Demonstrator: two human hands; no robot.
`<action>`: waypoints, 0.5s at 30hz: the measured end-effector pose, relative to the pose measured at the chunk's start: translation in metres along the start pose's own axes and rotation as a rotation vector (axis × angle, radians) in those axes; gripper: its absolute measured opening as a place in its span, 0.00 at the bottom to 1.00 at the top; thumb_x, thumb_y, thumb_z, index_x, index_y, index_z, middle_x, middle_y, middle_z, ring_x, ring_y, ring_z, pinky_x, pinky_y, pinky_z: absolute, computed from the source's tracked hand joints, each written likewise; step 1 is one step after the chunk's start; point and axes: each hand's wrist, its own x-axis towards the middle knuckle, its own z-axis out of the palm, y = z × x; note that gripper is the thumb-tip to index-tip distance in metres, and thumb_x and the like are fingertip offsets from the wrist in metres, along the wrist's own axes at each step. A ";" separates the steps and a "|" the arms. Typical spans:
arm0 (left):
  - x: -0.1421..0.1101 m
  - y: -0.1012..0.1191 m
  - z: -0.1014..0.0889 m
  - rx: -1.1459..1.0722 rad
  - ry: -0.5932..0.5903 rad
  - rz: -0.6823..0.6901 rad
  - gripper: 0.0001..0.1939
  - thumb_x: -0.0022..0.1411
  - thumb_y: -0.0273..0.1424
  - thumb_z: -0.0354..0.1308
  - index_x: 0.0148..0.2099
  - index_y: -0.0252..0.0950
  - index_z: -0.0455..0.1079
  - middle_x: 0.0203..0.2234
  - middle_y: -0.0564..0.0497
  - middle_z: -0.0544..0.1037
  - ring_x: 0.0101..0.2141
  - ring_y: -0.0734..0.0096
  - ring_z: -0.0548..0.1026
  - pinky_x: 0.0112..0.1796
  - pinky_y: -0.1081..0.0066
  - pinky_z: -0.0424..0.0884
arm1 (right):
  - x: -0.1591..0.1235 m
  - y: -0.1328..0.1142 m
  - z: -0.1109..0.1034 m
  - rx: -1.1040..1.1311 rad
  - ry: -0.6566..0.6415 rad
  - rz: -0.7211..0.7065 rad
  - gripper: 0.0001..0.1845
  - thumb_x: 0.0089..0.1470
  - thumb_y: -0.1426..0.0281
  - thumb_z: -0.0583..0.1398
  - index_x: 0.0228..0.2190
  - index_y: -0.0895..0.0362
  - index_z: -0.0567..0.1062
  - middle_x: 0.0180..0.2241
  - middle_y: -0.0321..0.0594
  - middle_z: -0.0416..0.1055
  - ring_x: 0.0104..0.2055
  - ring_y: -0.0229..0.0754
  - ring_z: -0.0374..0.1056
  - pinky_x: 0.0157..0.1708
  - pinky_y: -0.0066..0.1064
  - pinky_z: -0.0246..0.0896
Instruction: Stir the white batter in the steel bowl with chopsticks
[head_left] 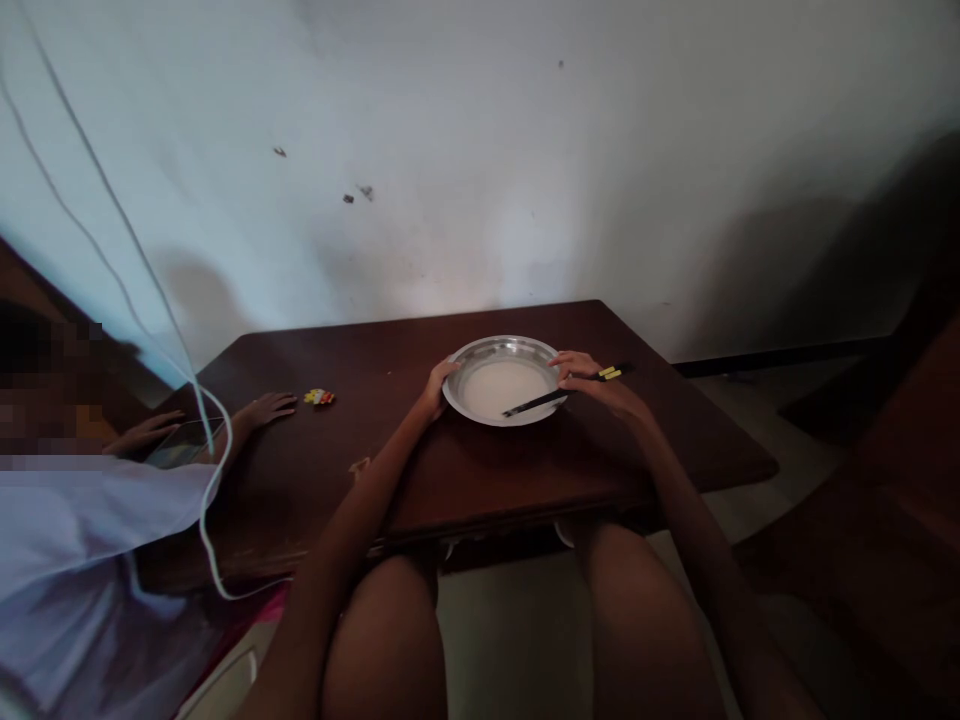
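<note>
A round metal basin [466, 408] with a pale, whitish content [499, 385] rests on the dark wooden table. My left hand [436, 388] grips its left rim, fingers closed around the edge. Over the right rim, my right hand [585, 378] is closed on a pair of black chopsticks [541, 402] with yellow bands near their upper ends. Their tips slant down to the left, into the basin over the whitish content. Whether the tips touch it I cannot tell.
The table [337, 345] stands against a pale wall. A small yellow and orange toy-like item [319, 397] lies to the left. Farther left, another person's hand [270, 408] rests on the table, beside a dark flat device [187, 440]. A white cable [206, 500] hangs in front of that person.
</note>
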 end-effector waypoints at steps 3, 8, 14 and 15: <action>0.001 -0.001 -0.002 0.009 0.006 -0.003 0.23 0.43 0.40 0.73 0.42 0.34 0.80 0.35 0.44 0.84 0.43 0.46 0.81 0.44 0.59 0.73 | -0.001 -0.002 0.015 -0.169 0.006 -0.051 0.08 0.62 0.61 0.63 0.32 0.48 0.80 0.56 0.44 0.79 0.67 0.58 0.68 0.69 0.58 0.59; 0.003 -0.003 -0.003 0.018 -0.011 0.011 0.23 0.45 0.40 0.72 0.43 0.36 0.81 0.37 0.44 0.86 0.44 0.44 0.81 0.43 0.59 0.73 | 0.001 0.007 0.027 -0.279 0.129 0.017 0.09 0.65 0.61 0.60 0.37 0.47 0.81 0.58 0.45 0.78 0.68 0.62 0.66 0.67 0.60 0.61; 0.000 0.001 0.000 0.038 -0.006 -0.002 0.22 0.44 0.41 0.71 0.42 0.36 0.81 0.35 0.45 0.86 0.41 0.49 0.81 0.43 0.60 0.73 | 0.007 0.025 0.021 -0.306 0.296 -0.006 0.08 0.61 0.63 0.59 0.36 0.48 0.79 0.51 0.46 0.81 0.62 0.60 0.70 0.63 0.57 0.65; -0.001 0.002 0.000 0.037 -0.011 -0.005 0.22 0.45 0.41 0.71 0.42 0.36 0.81 0.36 0.45 0.86 0.42 0.49 0.81 0.44 0.60 0.74 | 0.008 0.026 0.019 -0.300 0.294 -0.014 0.08 0.61 0.64 0.58 0.35 0.48 0.78 0.50 0.46 0.81 0.61 0.59 0.71 0.62 0.56 0.65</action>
